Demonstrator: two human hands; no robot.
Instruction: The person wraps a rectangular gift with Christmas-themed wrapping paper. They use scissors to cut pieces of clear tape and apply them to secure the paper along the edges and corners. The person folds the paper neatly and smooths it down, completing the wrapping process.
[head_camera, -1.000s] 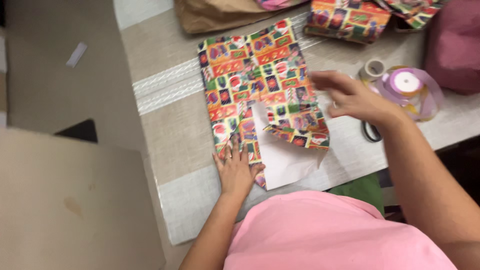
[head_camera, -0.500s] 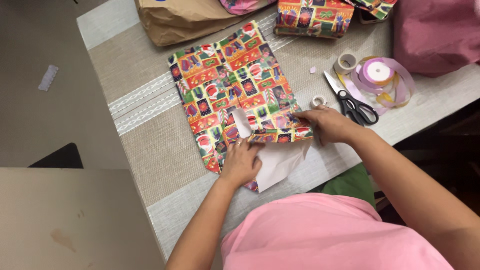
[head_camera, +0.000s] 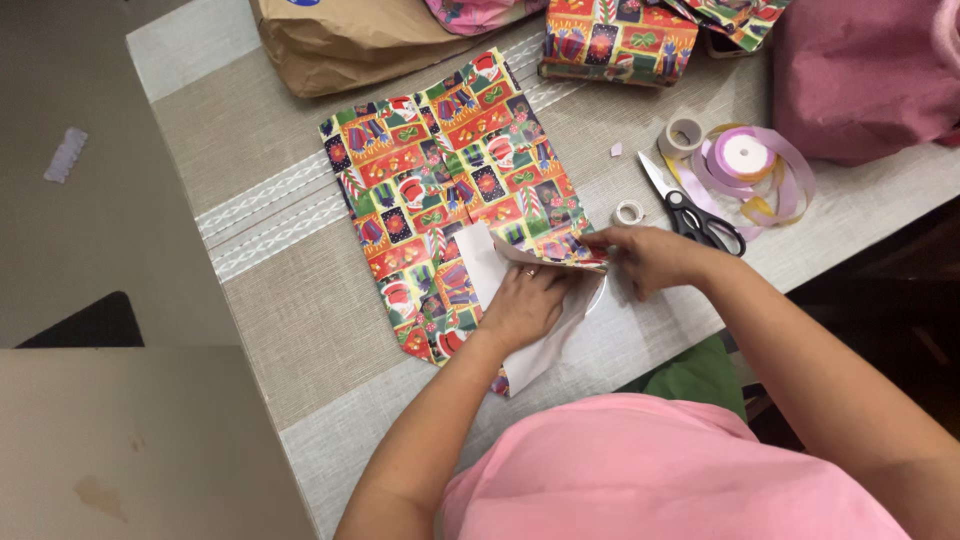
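While the left hand (head_camera: 525, 305) lies spread flat on the wrapping paper (head_camera: 440, 190) on the worktop (head_camera: 300, 290), right hand (head_camera: 640, 258) pinches its folded flap; thin, light, tear-prone paper, best gripped at the edge.

One head-worn camera looks steeply down from close above. It faces the table (head_camera: 300, 300) edge. No second view exists.

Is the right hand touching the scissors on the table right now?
Apart. The head view shows the right hand pinching the folded edge of the wrapping paper, with a strip of bare table between its knuckles and the scissors.
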